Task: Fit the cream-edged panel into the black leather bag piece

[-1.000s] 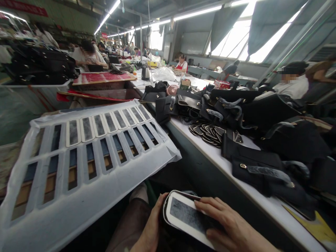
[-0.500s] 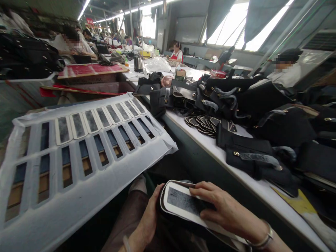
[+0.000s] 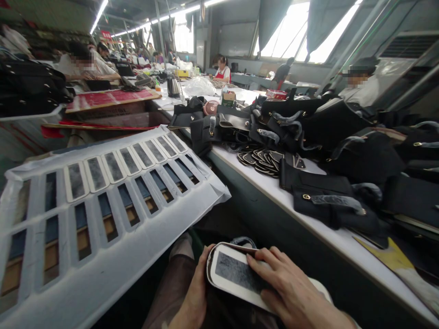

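While the left hand (image 3: 195, 292) still grips, the right hand (image 3: 291, 292) has slid back — padded piece (image 3: 233, 274) unmoved.

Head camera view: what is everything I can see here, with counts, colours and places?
White-rimmed panel: one, white edge with dark grey middle, bottom centre, in both hands.
Die-cut sheet: one, white, with two rows of slots, on the left.
Matching panels: about eight, white and grey, filling the sheet's upper row.
Worktable: one, white top, running along the right.
Black bags: many, too heaped to count, on the worktable.
Small tabs: a pile, black with pale edges, mid-table.
Fan: one, pink, far end of table.
Kettle: one, silver, further back.
Other workers: several, in the background.
Left hand: grips the panel's left end.
Right hand: fingers pressing on its top.
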Tool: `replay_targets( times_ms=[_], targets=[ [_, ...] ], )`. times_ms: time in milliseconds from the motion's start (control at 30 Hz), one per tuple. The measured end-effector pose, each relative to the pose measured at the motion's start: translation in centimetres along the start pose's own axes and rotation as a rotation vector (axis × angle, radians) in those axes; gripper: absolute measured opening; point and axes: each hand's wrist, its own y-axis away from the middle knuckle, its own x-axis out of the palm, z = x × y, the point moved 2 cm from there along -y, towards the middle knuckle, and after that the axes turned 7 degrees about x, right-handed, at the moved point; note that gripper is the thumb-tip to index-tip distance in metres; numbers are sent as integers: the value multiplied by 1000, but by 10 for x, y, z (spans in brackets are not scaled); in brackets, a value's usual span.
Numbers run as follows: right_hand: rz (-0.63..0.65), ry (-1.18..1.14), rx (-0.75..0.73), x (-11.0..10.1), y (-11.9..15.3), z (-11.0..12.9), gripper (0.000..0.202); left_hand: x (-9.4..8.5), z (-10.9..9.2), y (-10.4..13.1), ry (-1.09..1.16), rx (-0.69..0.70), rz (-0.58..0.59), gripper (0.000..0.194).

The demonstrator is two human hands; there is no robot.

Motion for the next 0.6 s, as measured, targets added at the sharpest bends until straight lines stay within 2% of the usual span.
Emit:
replay_targets(
  times_ms=[100,200,300,367,500,600],
  targets=[
    [-158,-26,-55,17,5,-7,53,4,-4,0,-78,-3,19,50],
    [-429,-14,-95,29,3,-10,38,6,-9,-2,-159,34,5,48],
    [-657,99,-113,33,-8,-3,44,4,-12,-4,-183,81,-15,40],
    [-691,171,-135,32,-17,5,53,-1,-11,-4,-187,106,-37,38],
    [-673,205,-193,28,-27,13,56,-13,-11,-2,-222,191,-84,41],
    [-681,233,-191,30,-28,12,56,-11,-11,-4,-176,103,-56,43]
  ],
)
